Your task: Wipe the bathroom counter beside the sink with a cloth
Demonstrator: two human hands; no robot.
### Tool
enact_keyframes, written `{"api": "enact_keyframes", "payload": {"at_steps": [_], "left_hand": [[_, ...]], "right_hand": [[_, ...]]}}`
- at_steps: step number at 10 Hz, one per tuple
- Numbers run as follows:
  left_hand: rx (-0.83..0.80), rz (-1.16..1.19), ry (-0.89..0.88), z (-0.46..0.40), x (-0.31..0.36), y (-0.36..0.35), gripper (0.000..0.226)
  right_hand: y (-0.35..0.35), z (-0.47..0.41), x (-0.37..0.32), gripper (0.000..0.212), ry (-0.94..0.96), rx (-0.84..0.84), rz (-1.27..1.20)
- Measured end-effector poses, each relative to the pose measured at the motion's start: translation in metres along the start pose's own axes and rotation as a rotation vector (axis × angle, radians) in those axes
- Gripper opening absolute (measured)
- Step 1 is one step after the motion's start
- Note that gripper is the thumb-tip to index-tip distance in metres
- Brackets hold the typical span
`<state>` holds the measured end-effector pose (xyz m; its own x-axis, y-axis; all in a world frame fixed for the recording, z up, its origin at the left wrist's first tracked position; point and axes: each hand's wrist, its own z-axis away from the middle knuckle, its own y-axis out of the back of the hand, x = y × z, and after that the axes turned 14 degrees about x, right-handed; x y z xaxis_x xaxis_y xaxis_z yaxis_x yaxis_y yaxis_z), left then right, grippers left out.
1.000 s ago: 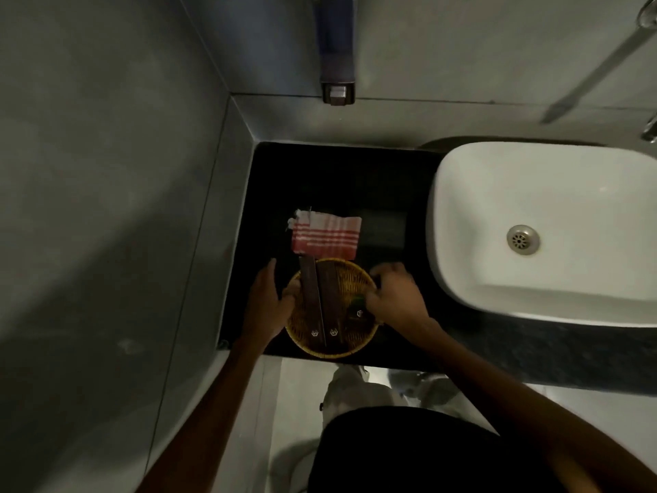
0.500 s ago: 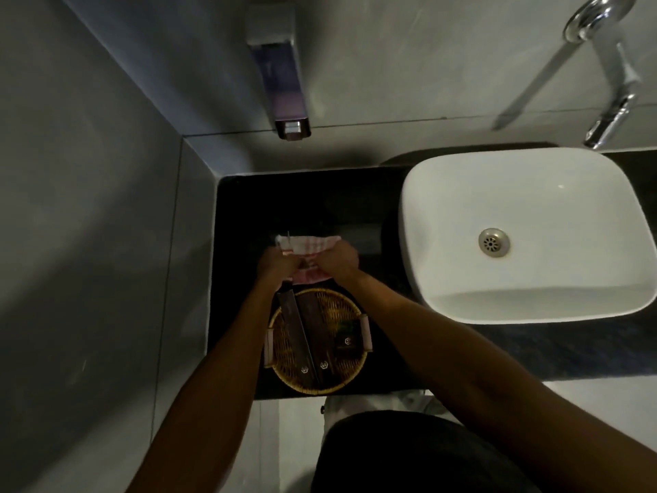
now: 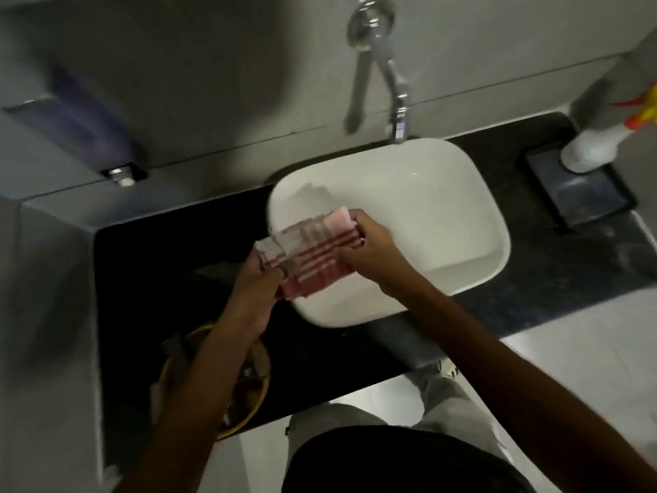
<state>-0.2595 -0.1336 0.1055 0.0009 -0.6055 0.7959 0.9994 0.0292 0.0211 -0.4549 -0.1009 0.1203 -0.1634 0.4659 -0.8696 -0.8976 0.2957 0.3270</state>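
A red and white striped cloth (image 3: 314,249) is held up between both hands, over the left rim of the white sink (image 3: 426,215). My left hand (image 3: 257,279) grips its left end above the black counter (image 3: 149,272). My right hand (image 3: 369,249) grips its right end over the basin. The cloth hangs partly unfolded, clear of the counter surface.
A round woven basket (image 3: 249,393) with dark items sits at the counter's front edge, under my left forearm. A chrome tap (image 3: 394,83) juts from the wall over the sink. A soap dispenser (image 3: 89,129) hangs at left. A white spray bottle (image 3: 597,144) stands on a dark tray (image 3: 583,193) at right.
Both hands left the basket, took hold of the cloth on the counter and lifted it to the right, over the sink's edge. The view swung right.
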Motion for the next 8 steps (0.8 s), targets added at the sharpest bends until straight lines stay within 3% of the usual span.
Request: {"api": "enact_keyframes", "payload": {"at_steps": [2,4,6,8], "left_hand": [[-0.189,-0.03,0.05,0.058,-0.047,-0.231,0.045],[-0.311,-0.078,0.196,0.091,-0.107,-0.471,0.035],[-0.242,-0.275,0.238,0.072,-0.121,-0.628,0.038],[-0.144,-0.41,0.044,0.052,-0.127,-0.665,0.035]], "right_hand": [[0.234,-0.021,0.075,0.05,0.031,0.17,0.002],[0.449,-0.082,0.171,0.037,-0.063,0.307,0.101],[0.557,-0.156,0.226,0.032,-0.206,0.351,0.181],[0.573,-0.195,0.233,0.039,-0.231,0.354,0.316]]}}
